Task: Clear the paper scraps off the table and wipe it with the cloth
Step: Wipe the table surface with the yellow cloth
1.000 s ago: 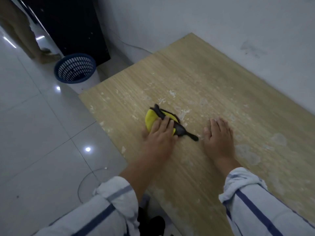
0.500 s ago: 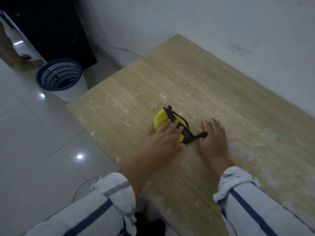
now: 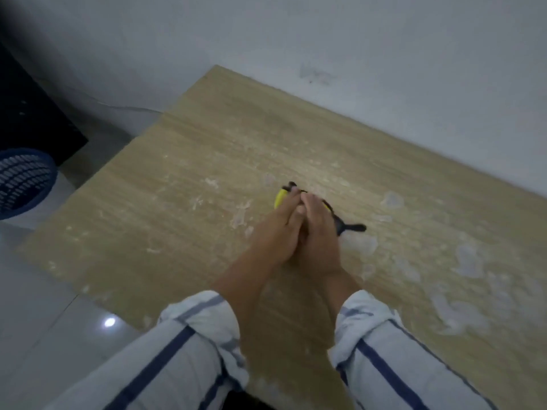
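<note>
**Cloth** (image 3: 279, 198): yellow with black trim. It lies on the surface (image 3: 207, 128) about midway between the near and far edges, slightly right of the middle. It is mostly covered by your two grips. A yellow corner shows at its far left, and a black strap tail sticks out to the right, flat on the wood.

**Left grip** (image 3: 276, 232): lies on top of the cloth, fingers straight and pointing away from you, pressing down. No curl shows.

**Right grip** (image 3: 319, 232): just beside the left and touching it, with its fingers laid partly over the left ones. It is also flat on the cloth and not closed round it. Both thumbs are hidden, and the picture is blurred here.

**Pale flecks** (image 3: 240, 215): scattered on the wood to the left of the cloth and beyond it. You cannot tell whether they are paper or wear.

**Pale patches** (image 3: 470, 258): larger, spread across the right half of the surface. One touches the strap tail's near side.

**Sleeves**: white with dark blue stripes, rolled at the forearm, left (image 3: 177, 350) and right (image 3: 399, 365).

**Wall** (image 3: 355, 39): white and scuffed, meeting the surface's far edge.

**Floor** (image 3: 44, 321): glossy pale tiles to the left, with one bright light spot.

**Basket** (image 3: 20, 184): blue openwork plastic, on the floor at the far left, cut off by the frame.

**Cabinet** (image 3: 29, 113): dark, behind the basket.
</note>
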`<state>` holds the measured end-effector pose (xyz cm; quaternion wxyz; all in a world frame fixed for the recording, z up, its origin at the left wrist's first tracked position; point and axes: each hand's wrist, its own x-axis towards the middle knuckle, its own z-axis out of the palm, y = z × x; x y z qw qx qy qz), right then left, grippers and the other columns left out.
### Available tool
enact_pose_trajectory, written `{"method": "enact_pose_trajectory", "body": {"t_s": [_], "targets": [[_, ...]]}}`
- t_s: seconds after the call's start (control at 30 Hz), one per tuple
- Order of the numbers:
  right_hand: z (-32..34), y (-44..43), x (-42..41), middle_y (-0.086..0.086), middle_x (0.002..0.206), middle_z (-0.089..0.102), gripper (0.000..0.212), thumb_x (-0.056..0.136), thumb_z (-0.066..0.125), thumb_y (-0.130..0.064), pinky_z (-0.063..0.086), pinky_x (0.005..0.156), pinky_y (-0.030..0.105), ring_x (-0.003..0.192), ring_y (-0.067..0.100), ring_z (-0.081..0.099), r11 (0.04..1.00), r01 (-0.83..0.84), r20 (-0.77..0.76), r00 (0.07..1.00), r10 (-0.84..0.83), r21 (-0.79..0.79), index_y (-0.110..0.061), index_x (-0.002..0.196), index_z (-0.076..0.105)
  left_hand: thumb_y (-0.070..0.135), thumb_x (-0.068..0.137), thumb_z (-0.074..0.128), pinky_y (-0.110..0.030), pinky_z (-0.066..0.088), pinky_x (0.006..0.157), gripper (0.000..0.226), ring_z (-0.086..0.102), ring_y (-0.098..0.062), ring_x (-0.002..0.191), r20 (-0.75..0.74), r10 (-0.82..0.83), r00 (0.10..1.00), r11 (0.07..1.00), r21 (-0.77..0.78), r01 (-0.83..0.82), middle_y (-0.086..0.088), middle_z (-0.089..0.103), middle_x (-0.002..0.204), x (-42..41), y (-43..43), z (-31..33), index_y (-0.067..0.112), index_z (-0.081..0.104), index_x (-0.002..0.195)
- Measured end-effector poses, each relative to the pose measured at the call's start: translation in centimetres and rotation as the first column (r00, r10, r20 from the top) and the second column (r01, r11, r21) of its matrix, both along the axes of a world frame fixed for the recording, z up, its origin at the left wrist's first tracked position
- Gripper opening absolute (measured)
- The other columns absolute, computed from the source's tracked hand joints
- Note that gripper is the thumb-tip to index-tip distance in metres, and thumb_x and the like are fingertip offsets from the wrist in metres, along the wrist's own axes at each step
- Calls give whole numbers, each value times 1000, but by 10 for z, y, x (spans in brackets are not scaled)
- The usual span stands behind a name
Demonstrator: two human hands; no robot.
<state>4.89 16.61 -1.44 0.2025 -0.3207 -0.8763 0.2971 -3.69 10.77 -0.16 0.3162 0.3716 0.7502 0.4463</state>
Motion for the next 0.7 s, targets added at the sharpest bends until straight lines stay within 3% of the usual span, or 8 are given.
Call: {"method": "enact_pose_trajectory", "body": {"t_s": [0.1, 0.2, 0.3, 0.47, 0.5, 0.57, 0.63, 0.7], "targets": [[-10, -1, 8, 6, 143, 45, 48, 93, 37, -34, 33, 110, 45, 133, 24, 40, 991, -122, 176, 978, 111, 53, -20, 138, 41, 25, 93, 31, -18, 14, 111, 53, 13, -9, 142, -115, 52, 992, 993, 110, -39, 1, 12, 157, -3, -8, -7, 16, 28, 145], [-15, 15, 24, 7, 146, 41, 47, 93, 38, -33, 32, 106, 49, 135, 29, 37, 982, -77, 349, 937, 11, 174, -20, 138, 41, 29, 90, 24, -33, 10, 117, 59, 5, -20, 146, -319, 10, 948, 995, -89, -40, -5, 11, 158, -5, -9, -18, 15, 22, 147], [-14, 50, 60, 11, 140, 48, 44, 90, 51, -27, 40, 98, 48, 126, 33, 45, 948, 174, 358, 895, -265, 266, -14, 132, 49, 34, 96, 22, -41, -2, 117, 56, 0, -21, 146, -498, -164, 851, 936, -351, -25, -3, 8, 159, 5, 3, -19, 15, 17, 149], [1, 106, 132, 21, 127, 50, 35, 93, 43, -25, 34, 99, 41, 117, 38, 44, 738, 647, 373, 647, -665, 193, 0, 113, 56, 35, 98, 22, -45, -10, 116, 57, -7, -17, 146, -554, -271, 787, 913, -408, 27, 1, 2, 159, 27, 26, -21, 17, 6, 150], [6, 110, 124, 24, 123, 52, 35, 93, 41, -23, 36, 98, 41, 115, 39, 45, 722, 672, 307, 661, -685, 165, 3, 109, 58, 35, 98, 23, -45, -10, 116, 57, -7, -17, 146, -563, -290, 774, 910, -411, 42, 1, 2, 159, 32, 32, -22, 17, 6, 150], [11, 107, 91, 26, 120, 54, 42, 87, 39, -25, 37, 97, 44, 112, 41, 48, 797, 584, 215, 768, -604, 153, 2, 112, 59, 36, 97, 22, -45, -9, 116, 57, -5, -17, 146, -580, -305, 756, 910, -411, 52, 1, 3, 159, 43, 46, -24, 18, 8, 150], [5, 92, 62, 21, 124, 52, 41, 85, 47, -21, 38, 94, 45, 111, 42, 47, 910, 377, 238, 881, -410, 173, -5, 123, 53, 39, 98, 18, -46, -8, 116, 56, -2, -17, 146, -583, -301, 755, 914, -401, 55, 0, 6, 159, 54, 63, -26, 18, 11, 149], [-4, 91, 62, 16, 123, 54, 42, 84, 50, -18, 43, 87, 46, 103, 42, 49, 944, 233, 272, 917, -293, 232, -11, 126, 52, 40, 98, 20, -47, -6, 116, 56, 0, -17, 146, -583, -288, 760, 918, -394, 45, -1, 8, 159, 61, 82, -28, 17, 14, 149]]}}
